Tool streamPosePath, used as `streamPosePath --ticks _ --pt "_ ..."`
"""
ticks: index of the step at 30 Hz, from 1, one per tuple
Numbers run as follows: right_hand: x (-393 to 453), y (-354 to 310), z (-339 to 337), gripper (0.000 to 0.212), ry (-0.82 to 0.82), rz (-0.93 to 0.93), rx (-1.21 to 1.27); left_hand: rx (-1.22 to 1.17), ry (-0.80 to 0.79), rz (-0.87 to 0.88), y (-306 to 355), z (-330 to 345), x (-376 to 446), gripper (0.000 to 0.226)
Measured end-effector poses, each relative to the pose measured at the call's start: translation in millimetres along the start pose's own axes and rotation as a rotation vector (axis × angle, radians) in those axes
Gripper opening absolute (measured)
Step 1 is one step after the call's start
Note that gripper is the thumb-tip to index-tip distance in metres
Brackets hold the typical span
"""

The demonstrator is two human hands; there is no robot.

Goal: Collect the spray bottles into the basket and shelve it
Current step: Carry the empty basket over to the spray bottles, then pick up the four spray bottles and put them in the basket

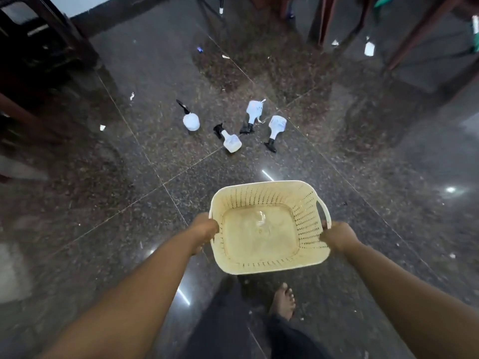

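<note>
I hold an empty cream perforated plastic basket above the dark floor. My left hand grips its left rim and my right hand grips its right handle. Ahead on the floor lie several white spray bottles with black trigger heads: a round one at the left, one on its side, one with its head toward me, and one at the right. Another white bottle stands far off at the upper right, near furniture legs.
Dark wooden furniture stands at the left. Chair or table legs rise at the top right. Paper scraps litter the glossy tiled floor. My bare foot shows below the basket.
</note>
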State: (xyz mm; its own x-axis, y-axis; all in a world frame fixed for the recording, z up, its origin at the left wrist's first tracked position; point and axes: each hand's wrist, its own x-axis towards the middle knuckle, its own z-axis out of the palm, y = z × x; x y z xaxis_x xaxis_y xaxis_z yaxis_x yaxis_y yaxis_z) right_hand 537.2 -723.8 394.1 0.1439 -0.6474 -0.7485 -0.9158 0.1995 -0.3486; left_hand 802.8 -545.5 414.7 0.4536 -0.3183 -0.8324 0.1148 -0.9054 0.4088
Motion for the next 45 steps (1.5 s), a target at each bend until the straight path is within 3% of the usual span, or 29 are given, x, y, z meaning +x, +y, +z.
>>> streamPosePath --ticks 11,20,26,38,45 --pt "129.6 -131.5 -16.7 0.016 0.040 0.150 0.095 0.234 -0.169 0.120 147.7 -79.7 143.7 0.036" --pt "260.0 -168.8 -24.9 0.010 -0.025 0.206 0.098 0.372 -0.190 0.066 238.9 -70.1 277.0 0.025" --pt "340.9 -157.6 -11.4 0.017 -0.051 0.311 0.050 0.594 -0.224 0.057 254.0 -32.7 369.5 0.020" --pt "485.5 -124.4 64.1 0.033 -0.129 0.495 0.109 0.677 -0.321 0.086 255.0 25.8 564.0 0.032" --pt "520.6 -131.0 88.9 0.032 0.031 0.474 0.062 0.729 -0.352 0.157 253.8 19.3 608.5 0.030"
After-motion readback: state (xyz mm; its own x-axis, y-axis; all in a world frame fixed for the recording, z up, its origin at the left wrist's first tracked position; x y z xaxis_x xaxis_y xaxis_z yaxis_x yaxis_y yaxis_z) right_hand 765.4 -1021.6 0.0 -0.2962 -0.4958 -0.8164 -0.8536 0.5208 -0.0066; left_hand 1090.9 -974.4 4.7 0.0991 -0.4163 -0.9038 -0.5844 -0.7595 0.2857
